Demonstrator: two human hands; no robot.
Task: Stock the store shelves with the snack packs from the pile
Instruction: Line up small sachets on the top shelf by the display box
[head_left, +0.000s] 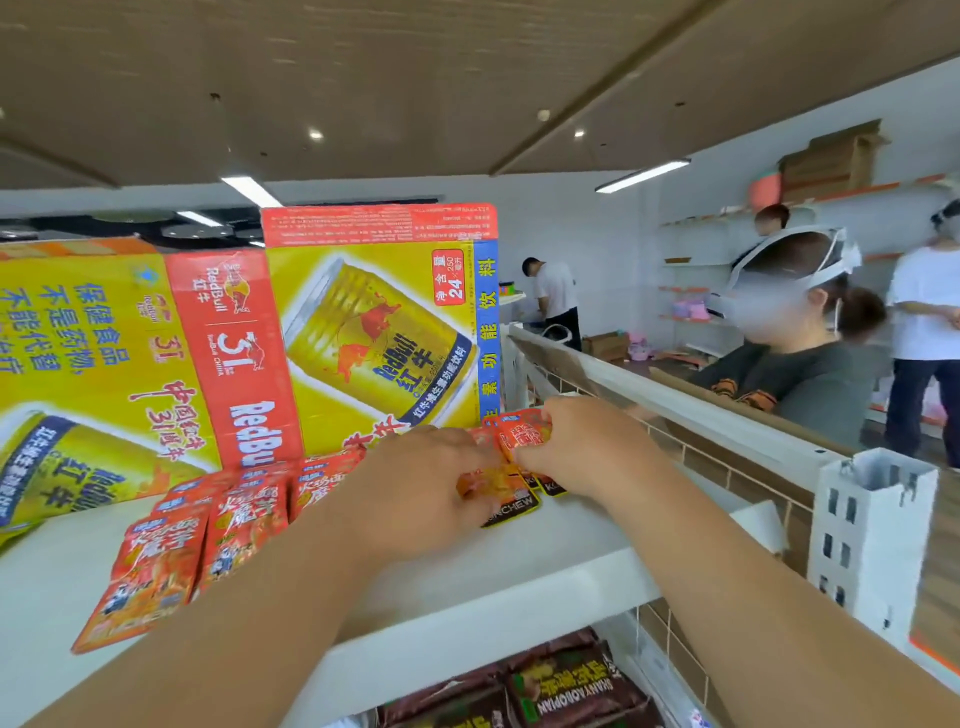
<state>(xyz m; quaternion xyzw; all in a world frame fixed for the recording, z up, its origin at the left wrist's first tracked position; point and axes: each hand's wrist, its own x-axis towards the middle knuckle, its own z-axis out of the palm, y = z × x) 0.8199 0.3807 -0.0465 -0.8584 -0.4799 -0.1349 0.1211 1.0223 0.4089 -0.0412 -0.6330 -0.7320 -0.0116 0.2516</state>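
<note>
Both my hands reach onto the white top shelf (519, 577). My left hand (421, 483) and my right hand (582, 447) grip a small bunch of orange-red snack packs (522, 434) between them, their lower black edges touching the shelf near its back right. Several more orange-red snack packs (156, 566) stand and lean in rows on the shelf at the left, in front of the drink cartons.
Two yellow-and-red Red Bull cartons (374, 322) stand at the back of the shelf. A white slotted upright post (867, 530) and a wire back rail border the right. Dark brown snack packs (561, 686) lie on the shelf below. People stand beyond the shelving at the right.
</note>
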